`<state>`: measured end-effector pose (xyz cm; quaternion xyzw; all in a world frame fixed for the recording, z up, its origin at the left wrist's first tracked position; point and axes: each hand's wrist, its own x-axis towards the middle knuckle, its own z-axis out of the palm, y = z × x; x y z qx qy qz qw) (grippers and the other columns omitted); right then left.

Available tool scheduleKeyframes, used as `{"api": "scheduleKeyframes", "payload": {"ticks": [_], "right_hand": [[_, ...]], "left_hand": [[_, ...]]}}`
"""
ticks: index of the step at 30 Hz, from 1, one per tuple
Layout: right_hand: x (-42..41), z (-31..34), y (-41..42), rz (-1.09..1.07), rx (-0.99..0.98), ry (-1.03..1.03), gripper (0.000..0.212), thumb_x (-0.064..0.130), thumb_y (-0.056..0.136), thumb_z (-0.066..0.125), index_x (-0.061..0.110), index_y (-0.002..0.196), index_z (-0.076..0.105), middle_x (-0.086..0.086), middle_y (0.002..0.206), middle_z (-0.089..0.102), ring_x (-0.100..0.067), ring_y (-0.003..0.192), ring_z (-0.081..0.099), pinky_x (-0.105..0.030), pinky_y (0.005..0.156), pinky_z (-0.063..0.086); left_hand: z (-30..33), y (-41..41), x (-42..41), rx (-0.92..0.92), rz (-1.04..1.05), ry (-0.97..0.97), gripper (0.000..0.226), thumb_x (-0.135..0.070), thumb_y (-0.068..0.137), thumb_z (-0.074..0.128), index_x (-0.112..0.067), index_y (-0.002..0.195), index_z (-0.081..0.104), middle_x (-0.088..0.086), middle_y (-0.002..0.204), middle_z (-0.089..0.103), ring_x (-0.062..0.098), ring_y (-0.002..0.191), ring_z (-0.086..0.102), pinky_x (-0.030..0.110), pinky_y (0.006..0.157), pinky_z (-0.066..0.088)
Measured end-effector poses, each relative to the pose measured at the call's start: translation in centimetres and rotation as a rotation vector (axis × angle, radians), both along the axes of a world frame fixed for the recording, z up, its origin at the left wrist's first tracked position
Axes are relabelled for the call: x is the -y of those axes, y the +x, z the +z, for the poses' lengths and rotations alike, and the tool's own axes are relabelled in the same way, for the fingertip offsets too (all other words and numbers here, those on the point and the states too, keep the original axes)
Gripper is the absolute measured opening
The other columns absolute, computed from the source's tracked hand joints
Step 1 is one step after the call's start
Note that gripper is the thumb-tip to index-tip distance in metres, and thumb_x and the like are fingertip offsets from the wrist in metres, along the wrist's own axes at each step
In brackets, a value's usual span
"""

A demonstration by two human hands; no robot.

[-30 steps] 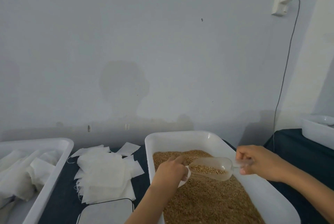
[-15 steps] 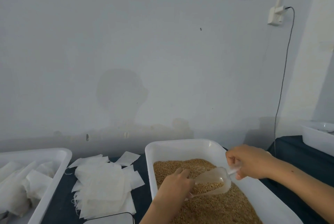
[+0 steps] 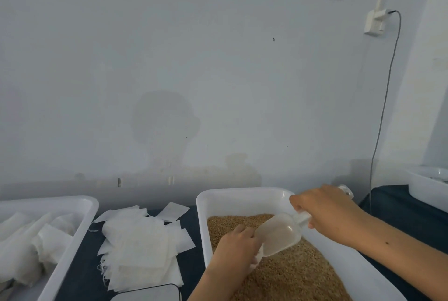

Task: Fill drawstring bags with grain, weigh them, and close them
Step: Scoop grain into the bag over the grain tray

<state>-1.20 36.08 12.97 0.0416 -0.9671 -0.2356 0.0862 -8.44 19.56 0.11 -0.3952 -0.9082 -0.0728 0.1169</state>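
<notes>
Right hand (image 3: 332,215) grips the scoop (image 3: 281,232) handle — left hand (image 3: 236,247) pinches a bag (image 3: 259,255) at its mouth.

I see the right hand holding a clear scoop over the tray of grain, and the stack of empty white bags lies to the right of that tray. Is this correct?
Not quite. The head view shows the stack of empty white bags to the left of the tray of grain, not to its right. The rest holds: the right hand holds the clear scoop over the grain.

A packing workroom: grain tub (image 3: 244,197), stacked bags (image 3: 140,242), bare wall (image 3: 169,70).
</notes>
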Motion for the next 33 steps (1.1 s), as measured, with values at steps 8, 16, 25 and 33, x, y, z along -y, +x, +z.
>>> {"api": "scheduleKeyframes", "payload": {"ticks": [8,16,25,33], "right_hand": [[-3.6,-1.0,0.9,-0.107,0.024,-0.049,0.033,0.012,0.089,0.047,0.031,0.07,0.027,0.013,0.075,0.04,-0.007,0.066,0.042,-0.019,0.049,0.019],[-4.1,-7.1,1.8,-0.18,0.234,-0.358,0.026,0.024,0.083,0.066,0.031,0.07,0.045,0.011,0.08,0.058,0.005,0.064,0.049,-0.011,0.054,0.033],[-2.1,-11.9,0.9,-0.125,0.135,-0.601,0.026,0.022,0.083,0.067,0.034,0.071,0.048,0.014,0.079,0.058,0.008,0.077,0.055,-0.015,0.07,0.05],[-2.9,-10.9,1.2,-0.119,0.194,-0.731,0.024,0.022,0.08,0.072,0.032,0.072,0.052,0.014,0.086,0.06,0.005,0.081,0.056,-0.014,0.067,0.044]], "left_hand": [[-0.2,-0.6,1.1,0.237,0.167,0.5,0.009,-0.015,0.096,0.049,-0.013,0.103,0.054,-0.002,0.092,0.058,0.008,0.077,0.046,0.012,0.059,0.032],[0.4,-0.6,1.9,0.484,0.231,0.868,0.024,-0.012,0.098,0.043,-0.02,0.076,0.039,-0.003,0.076,0.048,0.004,0.064,0.04,0.016,0.052,0.028],[0.4,-0.5,2.2,0.468,0.233,0.946,0.018,-0.013,0.099,0.041,-0.016,0.082,0.041,0.001,0.074,0.047,0.011,0.065,0.037,0.025,0.057,0.028],[-0.3,-1.1,1.7,0.38,0.236,0.847,0.021,-0.011,0.099,0.038,-0.019,0.08,0.037,-0.006,0.068,0.039,0.008,0.062,0.034,0.02,0.052,0.027]]}}
